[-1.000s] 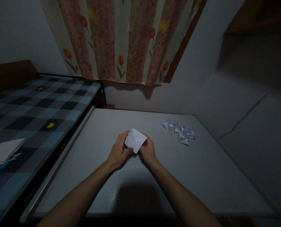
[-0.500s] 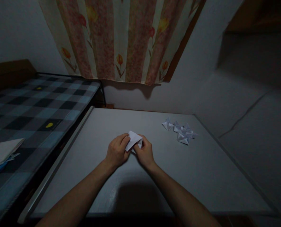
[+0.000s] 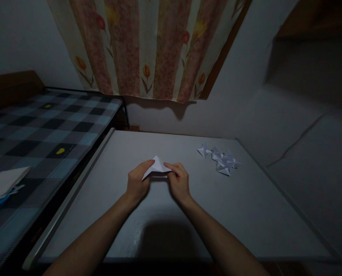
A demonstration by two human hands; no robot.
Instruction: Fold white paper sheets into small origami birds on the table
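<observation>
A piece of folded white paper is stretched between my two hands over the table, its peak pointing away from me. My left hand pinches its left side, thumb on top. On the other side, my right hand grips the right edge between thumb and fingers. The fingertips under the paper are hidden. Farther off to the right, a cluster of several folded white paper shapes with pointed tips lies on the table, apart from both hands.
The pale table has raised strips along its sides. Left of it stands a bed with a checked cover, holding a stack of white paper and something blue. A striped tulip curtain hangs at the back wall.
The hands have moved slightly apart, and the paper between them has turned and spread wider, from a tilted compact fold to a broad peaked shape. The cluster at right stays put.
</observation>
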